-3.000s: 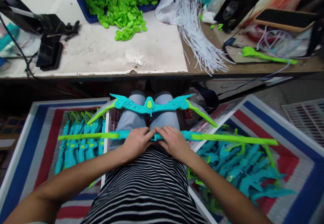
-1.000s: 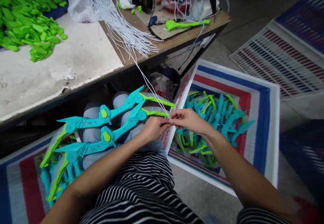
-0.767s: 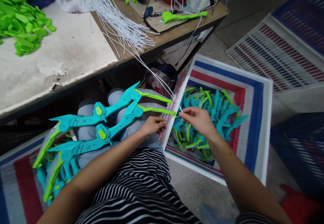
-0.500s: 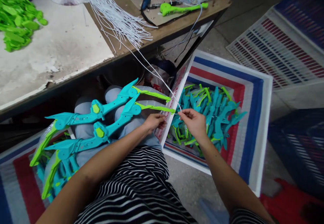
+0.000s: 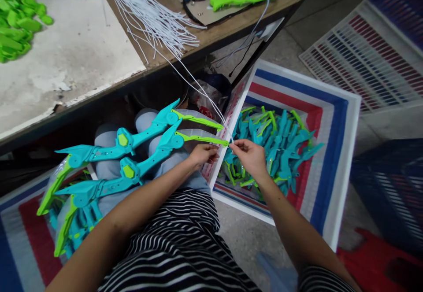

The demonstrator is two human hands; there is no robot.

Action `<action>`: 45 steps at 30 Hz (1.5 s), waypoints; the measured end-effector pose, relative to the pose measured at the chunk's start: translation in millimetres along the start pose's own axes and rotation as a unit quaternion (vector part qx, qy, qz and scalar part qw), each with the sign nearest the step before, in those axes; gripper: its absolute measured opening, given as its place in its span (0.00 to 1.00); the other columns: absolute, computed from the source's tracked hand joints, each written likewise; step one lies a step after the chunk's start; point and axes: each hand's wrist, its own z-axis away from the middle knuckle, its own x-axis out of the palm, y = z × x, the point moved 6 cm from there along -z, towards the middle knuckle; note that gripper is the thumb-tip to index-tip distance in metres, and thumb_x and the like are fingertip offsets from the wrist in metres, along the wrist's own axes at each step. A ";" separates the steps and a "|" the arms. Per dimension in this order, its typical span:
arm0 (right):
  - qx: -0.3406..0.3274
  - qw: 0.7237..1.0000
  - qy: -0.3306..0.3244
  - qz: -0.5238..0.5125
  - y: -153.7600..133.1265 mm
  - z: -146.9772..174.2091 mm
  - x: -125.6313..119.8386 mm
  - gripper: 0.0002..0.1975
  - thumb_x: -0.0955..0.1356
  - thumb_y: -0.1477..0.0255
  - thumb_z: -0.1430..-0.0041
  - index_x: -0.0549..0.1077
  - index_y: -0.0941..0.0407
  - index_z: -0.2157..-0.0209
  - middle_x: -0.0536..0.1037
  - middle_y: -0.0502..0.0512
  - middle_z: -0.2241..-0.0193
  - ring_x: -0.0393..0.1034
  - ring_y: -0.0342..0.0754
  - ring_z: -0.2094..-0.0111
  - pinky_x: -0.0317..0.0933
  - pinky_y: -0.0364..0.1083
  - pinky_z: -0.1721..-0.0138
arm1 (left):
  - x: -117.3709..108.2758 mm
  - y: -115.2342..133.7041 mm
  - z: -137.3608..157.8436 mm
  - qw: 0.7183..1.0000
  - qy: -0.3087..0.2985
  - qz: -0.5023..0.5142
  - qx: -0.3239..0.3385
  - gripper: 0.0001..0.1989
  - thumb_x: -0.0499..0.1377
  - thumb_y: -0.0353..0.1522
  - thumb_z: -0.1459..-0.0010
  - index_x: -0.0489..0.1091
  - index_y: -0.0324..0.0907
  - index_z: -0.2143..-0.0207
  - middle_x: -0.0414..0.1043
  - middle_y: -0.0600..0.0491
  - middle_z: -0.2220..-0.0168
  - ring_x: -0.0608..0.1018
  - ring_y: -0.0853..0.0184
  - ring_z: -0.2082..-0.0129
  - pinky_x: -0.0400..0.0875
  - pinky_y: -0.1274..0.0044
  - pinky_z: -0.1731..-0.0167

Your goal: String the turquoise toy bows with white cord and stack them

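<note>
Across my lap lie two turquoise toy bows with lime-green limbs, a nearer bow (image 5: 153, 160) and a farther bow (image 5: 145, 138), side by side. White cords (image 5: 211, 100) run from the table down to the right tip of the nearer bow. My right hand (image 5: 249, 154) pinches a white cord right at that green tip. My left hand (image 5: 204, 154) sits just below the same tip, its fingers curled together; whatever lies between them is hidden.
On the table (image 5: 82, 41) lie a bundle of white cords (image 5: 158, 23), a heap of green parts (image 5: 18, 23) and a single green piece (image 5: 243, 0). To my right a striped-lined crate (image 5: 343, 160) holds more bows; another lined crate (image 5: 31, 230) stands left.
My right hand has shifted slightly left with the cord, closer to the bow's tip. The left hand stays almost in place. The whole view has shifted a little.
</note>
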 end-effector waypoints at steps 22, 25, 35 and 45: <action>-0.050 0.996 0.031 0.062 -4.7 7.6 -1.5 0.12 0.67 0.60 0.48 0.74 0.54 0.72 0.78 0.54 0.73 0.70 0.48 0.74 0.65 0.47 0.69 | 10.4 0.7 -8.9 0.999 -0.029 0.003 -0.015 0.13 0.52 0.20 0.43 0.73 0.34 0.60 0.71 0.56 0.80 0.70 0.77 0.83 0.61 0.85 0.81; -0.060 0.995 0.036 0.074 -5.0 7.2 -1.9 0.12 0.66 0.60 0.48 0.74 0.54 0.72 0.78 0.53 0.73 0.70 0.48 0.74 0.65 0.47 0.69 | 9.7 -0.4 -11.1 0.999 -0.031 0.003 -0.005 0.11 0.55 0.20 0.44 0.74 0.35 0.62 0.71 0.56 0.79 0.71 0.77 0.83 0.62 0.85 0.81; -0.120 0.984 0.048 0.124 -16.7 9.2 -4.5 0.11 0.65 0.62 0.44 0.74 0.53 0.72 0.77 0.54 0.72 0.69 0.48 0.73 0.63 0.46 0.69 | 8.3 -3.9 -13.6 1.000 -0.029 -0.005 -0.002 0.09 0.57 0.21 0.45 0.74 0.36 0.63 0.73 0.55 0.78 0.72 0.75 0.81 0.62 0.84 0.78; -0.026 1.000 -0.014 -0.008 14.0 6.7 8.9 0.14 0.68 0.58 0.50 0.74 0.54 0.72 0.77 0.53 0.76 0.70 0.49 0.75 0.63 0.48 0.71 | 17.2 -4.1 -20.2 0.998 -0.061 0.027 0.006 0.04 0.59 0.21 0.46 0.72 0.34 0.73 0.73 0.53 0.78 0.73 0.74 0.79 0.67 0.81 0.72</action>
